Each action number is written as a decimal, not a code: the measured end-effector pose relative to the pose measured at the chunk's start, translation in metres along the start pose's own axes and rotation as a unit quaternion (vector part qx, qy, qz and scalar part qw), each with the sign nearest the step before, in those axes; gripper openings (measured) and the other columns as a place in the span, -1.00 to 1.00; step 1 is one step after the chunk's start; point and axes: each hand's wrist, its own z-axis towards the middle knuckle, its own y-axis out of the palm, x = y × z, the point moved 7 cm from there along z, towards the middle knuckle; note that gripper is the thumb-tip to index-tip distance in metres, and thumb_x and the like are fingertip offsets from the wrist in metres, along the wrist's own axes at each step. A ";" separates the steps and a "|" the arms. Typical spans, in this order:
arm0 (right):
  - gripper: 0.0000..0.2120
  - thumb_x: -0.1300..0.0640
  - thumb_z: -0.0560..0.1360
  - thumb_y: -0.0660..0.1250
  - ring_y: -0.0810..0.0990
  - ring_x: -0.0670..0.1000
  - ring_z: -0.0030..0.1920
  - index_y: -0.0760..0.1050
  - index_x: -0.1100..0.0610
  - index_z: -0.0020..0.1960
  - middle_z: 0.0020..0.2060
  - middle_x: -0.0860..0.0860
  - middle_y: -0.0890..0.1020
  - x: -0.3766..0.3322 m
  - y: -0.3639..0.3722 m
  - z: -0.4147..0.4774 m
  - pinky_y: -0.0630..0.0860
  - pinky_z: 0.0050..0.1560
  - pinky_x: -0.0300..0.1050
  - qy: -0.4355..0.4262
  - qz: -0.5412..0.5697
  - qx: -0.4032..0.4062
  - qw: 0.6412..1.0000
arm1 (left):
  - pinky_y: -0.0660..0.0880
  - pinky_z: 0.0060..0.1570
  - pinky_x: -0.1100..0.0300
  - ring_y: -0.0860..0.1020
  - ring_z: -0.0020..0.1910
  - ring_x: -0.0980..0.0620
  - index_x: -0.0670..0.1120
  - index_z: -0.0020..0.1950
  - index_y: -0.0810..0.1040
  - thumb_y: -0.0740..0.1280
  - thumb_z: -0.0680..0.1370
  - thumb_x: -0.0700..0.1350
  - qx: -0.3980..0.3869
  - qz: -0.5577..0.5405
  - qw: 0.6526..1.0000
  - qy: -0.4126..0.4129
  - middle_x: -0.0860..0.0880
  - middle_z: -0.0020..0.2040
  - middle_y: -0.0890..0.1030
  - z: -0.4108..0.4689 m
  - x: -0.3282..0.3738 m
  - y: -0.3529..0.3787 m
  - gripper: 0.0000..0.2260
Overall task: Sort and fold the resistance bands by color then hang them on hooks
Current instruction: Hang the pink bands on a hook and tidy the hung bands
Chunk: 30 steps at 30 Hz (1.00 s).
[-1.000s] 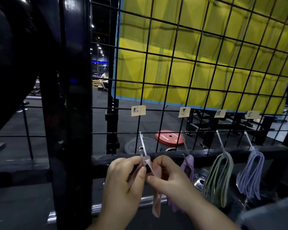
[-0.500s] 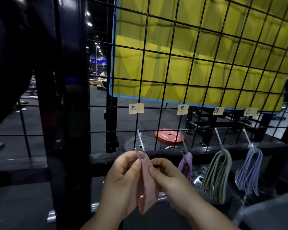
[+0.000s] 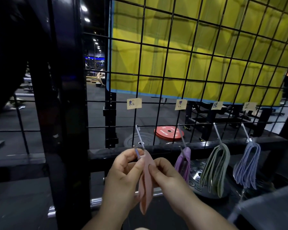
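We are holding the folded pink band [image 3: 145, 188] in both hands at the lower left corner of the wire grid [image 3: 189, 63], right at the tip of the leftmost hook [image 3: 139, 138]. The left hand [image 3: 123, 176] is curling round the band's top fold and pinching it between thumb and forefinger against the hook's end. The right hand [image 3: 170, 180] is pinching the same fold from the other side, thumb on the front face. The rest of the band is hanging straight down between the wrists in flat, limp layers. We are judging it to be thin, light and soft, and probably stretchy, with no stiffness of its own, so the layers are likely to slide apart or spring open if the pinch loosens. The place to grip is the top fold, close to the loop, holding all layers together while opening a small gap for the hook. We cannot tell whether the loop is already over the tip, because the fingers are covering it. Along the grid's lower edge to the right, a purple band [image 3: 183, 163], green bands [image 3: 214, 166] and blue bands [image 3: 247, 165] are hanging from their own hooks, each draped over its fold under a paper label [image 3: 134, 103].
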 end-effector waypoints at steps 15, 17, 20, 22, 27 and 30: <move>-0.79 -0.11 0.61 0.17 0.55 -0.15 -0.23 0.54 -0.06 0.00 -0.28 -0.13 0.60 0.039 -0.003 -0.007 0.42 -0.15 -0.22 0.066 -0.052 -0.018 0.996 | 0.47 -0.18 0.41 0.59 -0.12 0.16 0.11 0.05 0.45 0.33 0.56 -0.13 0.006 0.229 0.973 -0.008 0.11 -0.11 0.61 -0.005 -0.053 -0.003 -0.85; -0.78 -0.10 0.63 0.13 0.58 -0.15 -0.17 0.51 -0.06 0.02 -0.20 -0.10 0.61 0.043 -0.003 -0.012 0.44 -0.12 -0.26 0.069 -0.089 -0.037 0.993 | 0.41 -0.19 0.53 0.55 -0.09 0.33 0.19 0.18 0.39 0.26 0.60 -0.09 -0.018 0.249 0.968 -0.023 0.19 -0.07 0.56 -0.008 -0.062 0.002 -0.78; -0.77 -0.09 0.64 0.08 0.59 -0.20 -0.06 0.49 -0.07 0.07 -0.08 -0.09 0.62 0.048 -0.007 -0.020 0.46 -0.09 -0.36 0.074 -0.135 -0.047 0.987 | 0.36 -0.27 0.54 0.51 -0.18 0.40 0.17 0.07 0.39 0.21 0.62 -0.07 -0.031 0.283 0.958 -0.033 0.15 -0.10 0.54 -0.014 -0.069 0.006 -0.88; -0.76 -0.07 0.65 0.07 0.58 -0.20 -0.11 0.48 -0.03 0.10 -0.12 -0.08 0.62 0.054 -0.007 -0.025 0.47 -0.06 -0.34 0.074 -0.140 -0.058 0.986 | 0.35 -0.30 0.54 0.52 -0.19 0.37 0.17 0.03 0.36 0.20 0.62 -0.05 -0.036 0.298 0.953 -0.038 0.15 -0.11 0.54 -0.018 -0.073 0.006 -0.91; -0.76 -0.05 0.65 0.07 0.55 -0.16 -0.29 0.47 0.01 0.04 -0.36 -0.08 0.56 0.069 -0.011 -0.037 0.47 -0.10 -0.22 0.081 -0.174 -0.084 0.978 | 0.36 -0.28 0.52 0.50 -0.19 0.44 0.13 0.02 0.36 0.17 0.63 -0.01 -0.064 0.326 0.942 -0.050 0.17 -0.15 0.52 -0.027 -0.083 0.008 -0.97; -0.76 -0.04 0.65 0.07 0.53 -0.16 -0.31 0.47 0.03 0.05 -0.38 -0.08 0.54 0.071 -0.015 -0.042 0.42 -0.20 -0.32 0.074 -0.178 -0.089 0.977 | 0.40 -0.16 0.44 0.53 -0.11 0.28 0.14 0.07 0.39 0.16 0.62 0.05 -0.075 0.359 0.929 -0.049 0.14 -0.07 0.55 -0.029 -0.092 0.009 -0.93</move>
